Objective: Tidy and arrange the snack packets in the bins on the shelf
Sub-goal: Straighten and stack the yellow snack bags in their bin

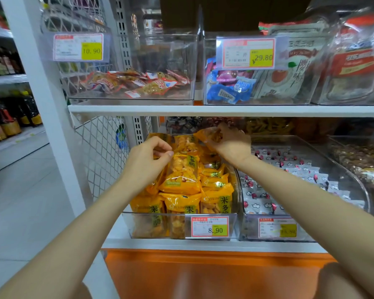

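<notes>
A clear plastic bin (181, 234) on the lower shelf is packed with several yellow snack packets (216, 201). My left hand (148, 160) pinches the top edge of one long yellow packet (183, 173) lying on the pile. Toward the back of the same bin, my right hand (231, 143) grips another yellow packet (207, 134), lifted above the rest. Both forearms reach in from below.
To the right stand a bin of white-and-red packets (289, 184) and a bin of brown snacks (363, 160). The shelf board (225, 110) above carries bins of red-and-yellow packets (136, 83) and blue packets (227, 87). White mesh panel (102, 152) at left; an aisle with bottles beyond.
</notes>
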